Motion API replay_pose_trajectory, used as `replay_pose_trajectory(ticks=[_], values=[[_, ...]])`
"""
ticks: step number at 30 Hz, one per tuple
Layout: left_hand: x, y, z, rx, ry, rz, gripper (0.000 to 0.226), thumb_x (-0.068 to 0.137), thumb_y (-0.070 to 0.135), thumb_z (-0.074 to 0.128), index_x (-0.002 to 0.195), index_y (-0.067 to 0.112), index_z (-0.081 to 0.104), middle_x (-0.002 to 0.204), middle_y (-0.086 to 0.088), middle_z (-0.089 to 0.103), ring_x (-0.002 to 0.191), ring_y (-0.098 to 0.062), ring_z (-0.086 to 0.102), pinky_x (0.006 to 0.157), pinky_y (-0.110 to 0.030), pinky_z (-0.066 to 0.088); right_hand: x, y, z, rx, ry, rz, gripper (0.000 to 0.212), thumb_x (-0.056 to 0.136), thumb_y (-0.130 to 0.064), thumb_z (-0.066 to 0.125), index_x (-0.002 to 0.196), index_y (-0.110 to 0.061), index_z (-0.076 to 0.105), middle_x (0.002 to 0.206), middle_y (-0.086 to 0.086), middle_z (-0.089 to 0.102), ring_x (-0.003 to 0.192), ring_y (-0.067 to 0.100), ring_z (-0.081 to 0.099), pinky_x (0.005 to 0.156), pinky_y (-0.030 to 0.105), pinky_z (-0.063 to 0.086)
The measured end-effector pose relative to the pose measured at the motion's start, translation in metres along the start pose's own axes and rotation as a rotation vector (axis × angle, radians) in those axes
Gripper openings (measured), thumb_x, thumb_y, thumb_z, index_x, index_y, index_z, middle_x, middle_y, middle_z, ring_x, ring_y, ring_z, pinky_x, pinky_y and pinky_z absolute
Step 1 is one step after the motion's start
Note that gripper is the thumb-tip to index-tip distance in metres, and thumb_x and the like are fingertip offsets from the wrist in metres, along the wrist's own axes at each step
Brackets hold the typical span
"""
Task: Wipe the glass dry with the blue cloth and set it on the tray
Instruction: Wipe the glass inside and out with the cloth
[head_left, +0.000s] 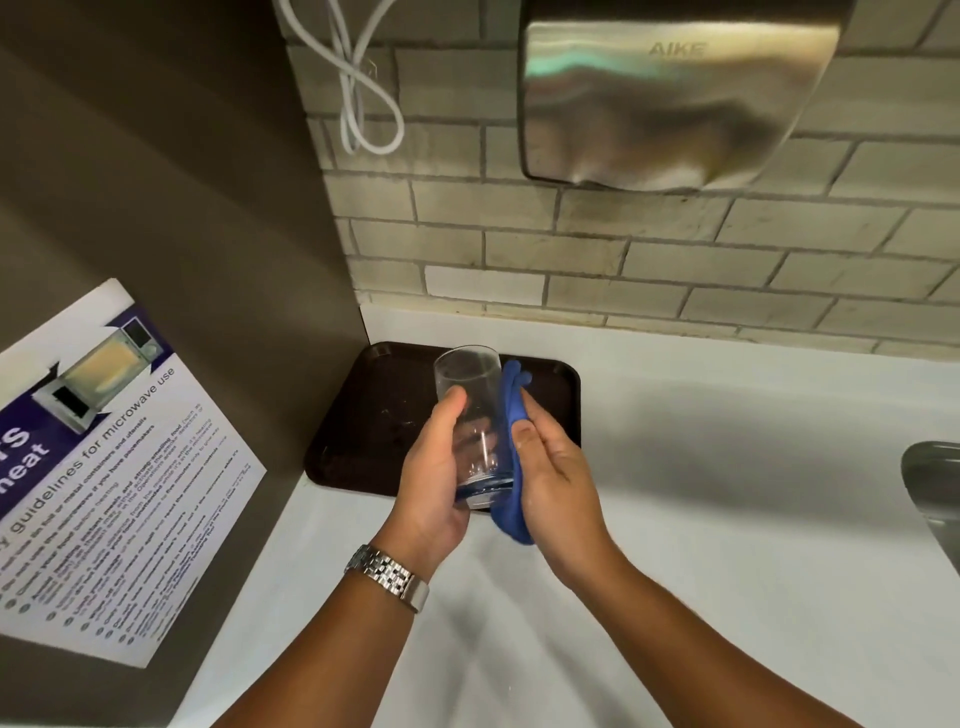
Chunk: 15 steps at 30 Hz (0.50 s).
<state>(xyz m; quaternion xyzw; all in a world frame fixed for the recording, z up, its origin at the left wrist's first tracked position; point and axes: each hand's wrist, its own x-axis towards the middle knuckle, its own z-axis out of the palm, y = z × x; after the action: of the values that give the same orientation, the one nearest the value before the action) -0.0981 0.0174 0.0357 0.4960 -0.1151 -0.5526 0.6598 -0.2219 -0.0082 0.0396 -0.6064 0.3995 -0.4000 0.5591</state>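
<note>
A notice (98, 467) about microwave use is stuck on the brown side panel at far left. Just right of it, a dark tray (363, 415) lies on the white counter (727, 519), pushed into the corner where the panel meets the tiled wall. Over the tray's near edge, the left hand (434, 473), a metal watch (388, 577) on its wrist, is wrapped around the lower part of the glass (470, 405), thumb on the near side and fingers showing through from behind. The glass is clear, lifted off the tray, its open mouth tilted up and away from the person. Against its right side lies the cloth (511, 415), blue, running from near the rim down past the base. The right hand (558, 467) presses the cloth to the glass with thumb and palm, fingers hidden behind the fabric. Higher up, a white cable (363, 93) loops on the wall, then a steel dryer (670, 93). A grey fixture (932, 493) shows at the right edge.
</note>
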Motion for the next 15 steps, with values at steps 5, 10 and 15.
replay_pose_trajectory(ticks=[5, 10, 15], values=[[0.002, 0.001, 0.0, -0.015, -0.018, 0.004, 0.052, 0.101, 0.058, 0.07, 0.13, 0.016, 0.085, 0.13, -0.017, 0.085, 0.113, -0.031, 0.085, 0.09, -0.042, 0.069, -0.011, 0.005, -0.005, -0.099, -0.022, -0.15, 0.045, 0.117, -0.018, 0.044, 0.159, -0.031, 0.05, 0.162, -0.015, 0.056, 0.151, 0.004, 0.05, 0.126, 0.033, 0.042], [0.0, 0.001, -0.005, -0.13, -0.086, -0.081, 0.065, 0.108, 0.058, 0.057, 0.144, 0.007, 0.074, 0.143, -0.025, 0.076, 0.115, -0.029, 0.081, 0.089, -0.039, 0.068, -0.022, 0.002, -0.008, -0.155, -0.033, -0.141, 0.042, 0.117, -0.023, 0.043, 0.155, -0.038, 0.054, 0.15, -0.022, 0.066, 0.141, -0.002, 0.059, 0.121, 0.031, 0.047], [-0.002, 0.002, -0.012, -0.208, -0.188, -0.138, 0.064, 0.105, 0.055, 0.058, 0.135, 0.004, 0.081, 0.134, -0.022, 0.081, 0.123, -0.032, 0.08, 0.102, -0.042, 0.066, -0.03, 0.014, -0.019, -0.371, -0.154, -0.348, 0.047, 0.115, -0.022, 0.044, 0.162, -0.026, 0.046, 0.17, -0.013, 0.045, 0.159, 0.001, 0.036, 0.131, 0.028, 0.03]])
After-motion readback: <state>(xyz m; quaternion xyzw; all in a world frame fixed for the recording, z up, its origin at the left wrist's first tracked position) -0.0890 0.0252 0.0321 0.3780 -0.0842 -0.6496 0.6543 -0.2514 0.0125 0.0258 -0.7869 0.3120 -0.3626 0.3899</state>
